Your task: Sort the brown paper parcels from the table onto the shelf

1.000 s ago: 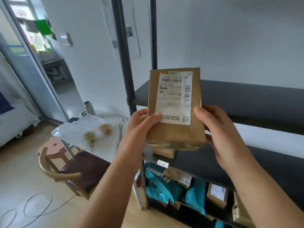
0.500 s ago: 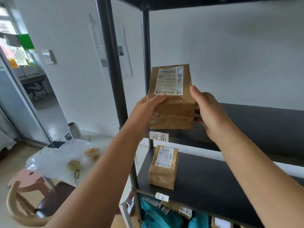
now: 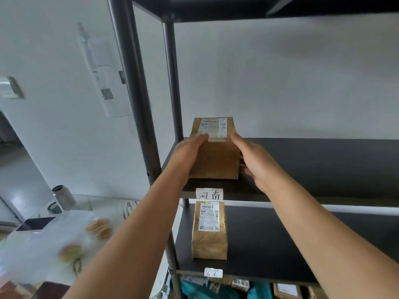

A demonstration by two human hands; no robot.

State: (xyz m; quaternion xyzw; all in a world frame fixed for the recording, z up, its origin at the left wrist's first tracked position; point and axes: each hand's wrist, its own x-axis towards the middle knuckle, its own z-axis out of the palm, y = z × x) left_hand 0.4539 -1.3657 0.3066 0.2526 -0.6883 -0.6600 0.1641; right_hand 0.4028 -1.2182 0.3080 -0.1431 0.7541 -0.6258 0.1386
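A brown paper parcel (image 3: 216, 156) with a white shipping label rests on the left end of a black shelf board (image 3: 313, 165). My left hand (image 3: 187, 152) grips its left side and my right hand (image 3: 252, 160) grips its right side. A handwritten paper tag (image 3: 209, 194) is stuck to the board's front edge just below the parcel. One board lower, a second brown parcel (image 3: 209, 231) stands upright on the lower shelf (image 3: 280, 244).
Thick dark shelf posts (image 3: 138, 100) rise left of the parcel. A table (image 3: 103, 203) at lower left carries a metal can (image 3: 62, 198), a clear plastic bag with round buns (image 3: 71, 238) and a dark tablet. Teal and brown packages (image 3: 216, 288) fill the bottom level.
Both hands carried the parcel up and forward from chest height onto the labelled shelf board, where it now sits. The view tilted upward.
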